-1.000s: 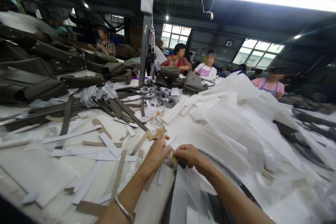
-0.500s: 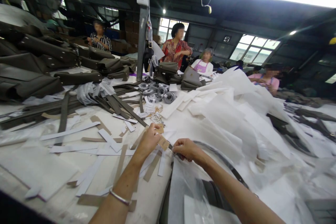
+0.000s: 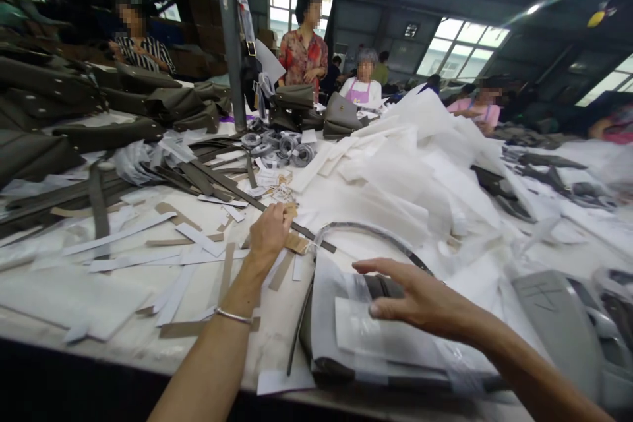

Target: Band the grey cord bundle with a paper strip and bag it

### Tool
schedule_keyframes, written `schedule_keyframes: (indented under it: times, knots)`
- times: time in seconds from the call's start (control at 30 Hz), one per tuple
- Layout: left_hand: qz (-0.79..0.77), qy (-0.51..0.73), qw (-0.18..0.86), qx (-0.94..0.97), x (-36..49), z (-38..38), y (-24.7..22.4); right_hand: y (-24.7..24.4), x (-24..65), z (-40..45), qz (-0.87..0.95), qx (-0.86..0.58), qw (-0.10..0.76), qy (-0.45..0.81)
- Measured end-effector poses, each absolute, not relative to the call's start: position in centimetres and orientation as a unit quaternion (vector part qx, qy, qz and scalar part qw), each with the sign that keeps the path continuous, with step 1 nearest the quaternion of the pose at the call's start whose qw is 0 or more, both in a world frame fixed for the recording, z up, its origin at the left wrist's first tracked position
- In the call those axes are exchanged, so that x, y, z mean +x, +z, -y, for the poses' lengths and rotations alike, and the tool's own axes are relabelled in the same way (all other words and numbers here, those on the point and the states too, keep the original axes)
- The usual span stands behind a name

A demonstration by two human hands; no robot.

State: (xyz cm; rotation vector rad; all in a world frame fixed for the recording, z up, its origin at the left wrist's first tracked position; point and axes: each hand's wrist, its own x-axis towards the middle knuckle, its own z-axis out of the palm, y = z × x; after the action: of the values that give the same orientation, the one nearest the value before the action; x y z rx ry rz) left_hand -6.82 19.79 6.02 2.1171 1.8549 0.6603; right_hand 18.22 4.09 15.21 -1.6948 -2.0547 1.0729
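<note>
head view: the left hand (image 3: 270,232) is clenched on a small brown cardboard tag (image 3: 295,242) at the bench (image 3: 277,333) middle. the right hand (image 3: 420,300) hovers released, fingers spread, just above a grey handbag wrapped in clear plastic (image 3: 346,336) near the bench's front edge.

Grey tape rolls (image 3: 281,147) lie near a steel post (image 3: 230,39), dark olive leather bags (image 3: 148,102) and heaped white wrapping sheets (image 3: 420,165).
</note>
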Motion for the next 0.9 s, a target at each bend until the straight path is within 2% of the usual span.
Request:
schedule_keyframes:
  times: [0.1,0.2,0.33,0.4,0.5,0.7,0.9]
  knots:
    - [-0.584,0.243,0.138,0.762,-6.0,-18.6,7.4,15.2,19.3,-1.2,0.726,-0.593,0.094,0.336]
    - [-0.53,0.226,0.157,0.802,-6.2,-15.5,9.1,13.8,18.6,-1.5,0.736,-0.604,0.122,0.281]
    - [-0.518,0.11,0.169,0.831,-8.5,-8.8,9.8,11.3,16.5,-3.9,0.741,-0.623,0.119,0.223]
    - [-0.531,0.038,0.19,0.825,-9.7,-5.5,8.9,10.1,15.8,-4.8,0.75,-0.623,0.087,0.206]
    - [-0.545,-0.008,0.182,0.819,-10.8,-2.3,6.0,8.9,15.5,-5.2,0.754,-0.622,0.059,0.2]
    - [-0.555,0.003,0.166,0.815,-11.6,-1.9,-0.1,8.9,16.9,-4.0,0.744,-0.63,0.07,0.212]
    - [-0.521,0.026,0.183,0.833,-12.2,-3.0,-1.7,8.8,19.2,-2.4,0.725,-0.645,0.092,0.221]
